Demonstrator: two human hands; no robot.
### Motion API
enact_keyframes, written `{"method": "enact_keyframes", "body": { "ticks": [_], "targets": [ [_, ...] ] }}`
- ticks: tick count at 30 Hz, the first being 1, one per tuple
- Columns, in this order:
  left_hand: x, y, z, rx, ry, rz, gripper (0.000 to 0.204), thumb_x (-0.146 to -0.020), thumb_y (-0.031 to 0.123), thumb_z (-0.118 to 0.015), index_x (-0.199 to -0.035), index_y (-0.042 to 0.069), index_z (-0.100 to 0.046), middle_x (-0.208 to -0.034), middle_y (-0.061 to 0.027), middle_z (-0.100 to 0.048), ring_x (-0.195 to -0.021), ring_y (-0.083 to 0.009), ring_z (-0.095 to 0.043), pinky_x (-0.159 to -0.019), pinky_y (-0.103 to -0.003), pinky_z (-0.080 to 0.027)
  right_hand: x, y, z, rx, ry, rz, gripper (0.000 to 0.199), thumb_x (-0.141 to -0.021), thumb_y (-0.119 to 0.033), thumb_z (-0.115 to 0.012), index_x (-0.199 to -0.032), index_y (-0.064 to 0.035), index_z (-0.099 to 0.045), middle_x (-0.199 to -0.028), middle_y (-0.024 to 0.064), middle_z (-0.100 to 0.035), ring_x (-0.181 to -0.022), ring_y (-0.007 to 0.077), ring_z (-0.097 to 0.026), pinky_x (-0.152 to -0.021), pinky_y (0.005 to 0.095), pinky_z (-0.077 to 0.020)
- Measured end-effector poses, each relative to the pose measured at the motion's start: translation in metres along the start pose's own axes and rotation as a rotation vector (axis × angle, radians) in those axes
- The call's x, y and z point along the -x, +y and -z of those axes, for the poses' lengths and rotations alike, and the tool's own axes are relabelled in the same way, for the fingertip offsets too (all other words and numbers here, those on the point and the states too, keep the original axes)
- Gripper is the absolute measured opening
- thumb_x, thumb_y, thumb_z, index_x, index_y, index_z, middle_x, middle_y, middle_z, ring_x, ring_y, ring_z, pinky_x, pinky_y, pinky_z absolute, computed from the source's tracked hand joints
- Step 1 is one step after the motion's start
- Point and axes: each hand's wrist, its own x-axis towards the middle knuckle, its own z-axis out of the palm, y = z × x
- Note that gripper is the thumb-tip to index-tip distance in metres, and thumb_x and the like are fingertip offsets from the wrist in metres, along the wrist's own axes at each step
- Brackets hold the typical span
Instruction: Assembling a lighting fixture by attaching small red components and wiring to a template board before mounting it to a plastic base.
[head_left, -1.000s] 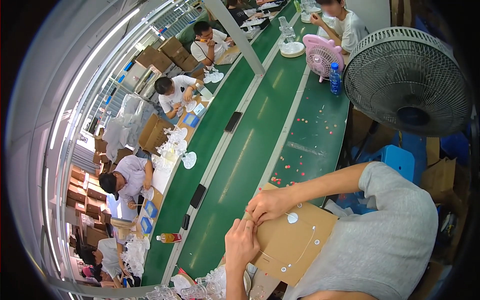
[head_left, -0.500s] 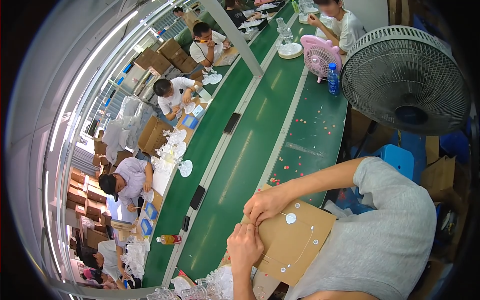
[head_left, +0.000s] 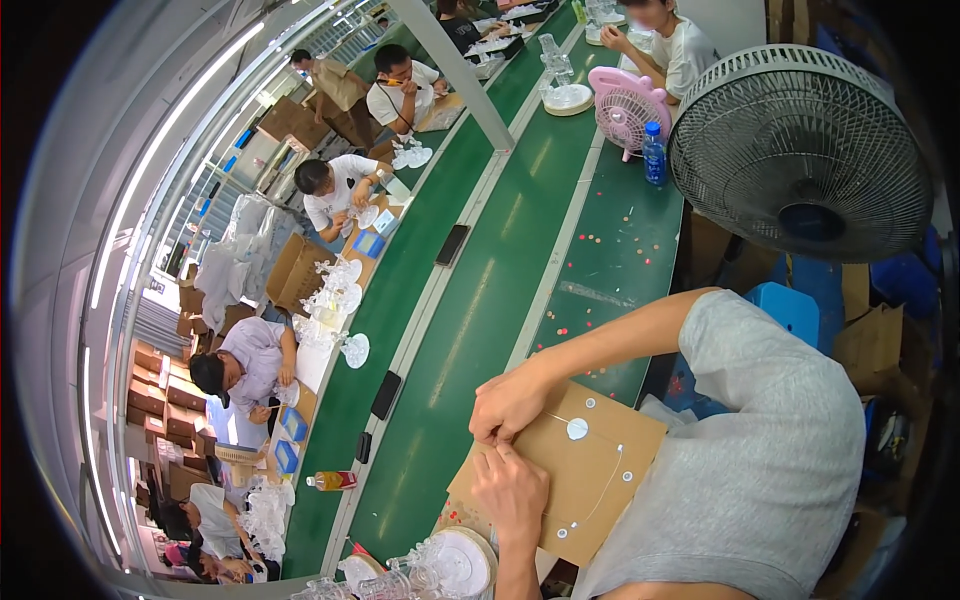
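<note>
A flat brown board (head_left: 590, 470) lies in front of my grey-shirted body. Across it run thin white wires, and on it sit a small white disc (head_left: 577, 429) and several small round white fittings. At the board's far edge my right hand (head_left: 508, 405) is closed, its fingertips in a pinch. My left hand (head_left: 510, 490) rests over the board just below, fingers bent and meeting the right fingertips. A wire runs from the disc toward the right hand; another passes under the left hand. Whatever sits between the fingertips is hidden.
Clear plastic pieces on round white bases (head_left: 462, 560) stand beside my left forearm. A green conveyor table (head_left: 490, 290) stretches away, with a drink bottle (head_left: 332, 480) on it. A large fan (head_left: 800, 160), pink fan (head_left: 630, 110) and blue bottle (head_left: 654, 155) stand at right. Several people work across the table.
My left hand has shifted right over the board, its fingers more bent. The right hand stays at the board's edge. The whole view has moved slightly, and a standing person shows at the back left.
</note>
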Motion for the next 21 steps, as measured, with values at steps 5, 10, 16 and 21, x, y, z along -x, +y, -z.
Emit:
{"method": "enact_keyframes", "body": {
  "ticks": [5, 10, 16, 21],
  "targets": [
    [-0.003, 0.012, 0.000, -0.068, -0.023, 0.053, 0.011, -0.075, 0.005, -0.061, -0.081, -0.004, -0.062, -0.074, -0.0157, -0.060, -0.073, -0.0307, -0.060, -0.054, -0.041, -0.050, -0.009, -0.020, 0.017, 0.183, -0.169, -0.097, 0.014, -0.083, -0.015, -0.064, -0.090, -0.0052, -0.072, -0.084, 0.0144, -0.068, -0.081, 0.0303, -0.062, -0.073, 0.0457, -0.0475],
    [-0.003, 0.018, 0.000, -0.072, -0.114, 0.095, 0.018, -0.075, 0.004, -0.060, -0.088, -0.008, -0.064, -0.079, -0.0193, -0.063, -0.077, -0.0331, -0.062, -0.057, -0.044, -0.052, -0.021, -0.019, 0.022, 0.173, -0.275, -0.134, 0.015, -0.078, -0.014, -0.066, -0.088, -0.0048, -0.074, -0.084, 0.0155, -0.069, -0.083, 0.0301, -0.063, -0.072, 0.0465, -0.0477],
    [-0.001, 0.021, 0.003, -0.098, -0.130, 0.124, 0.016, -0.075, 0.001, -0.059, -0.088, -0.006, -0.063, -0.083, -0.0175, -0.062, -0.080, -0.0328, -0.061, -0.058, -0.044, -0.052, -0.014, -0.022, 0.019, 0.169, -0.236, -0.126, 0.014, -0.077, -0.016, -0.068, -0.084, -0.0047, -0.073, -0.083, 0.0126, -0.071, -0.079, 0.0283, -0.064, -0.071, 0.0447, -0.0487],
    [0.008, -0.005, -0.006, 0.143, 0.030, 0.090, 0.007, -0.082, 0.005, -0.063, -0.082, 0.001, -0.058, -0.076, -0.0138, -0.055, -0.073, -0.0314, -0.055, -0.060, -0.042, -0.046, 0.029, -0.025, -0.029, 0.354, 0.518, -0.066, 0.009, -0.080, -0.015, -0.071, -0.079, -0.0064, -0.069, -0.081, 0.0090, -0.062, -0.077, 0.0254, -0.061, -0.068, 0.0395, -0.0517]
  ]
}}
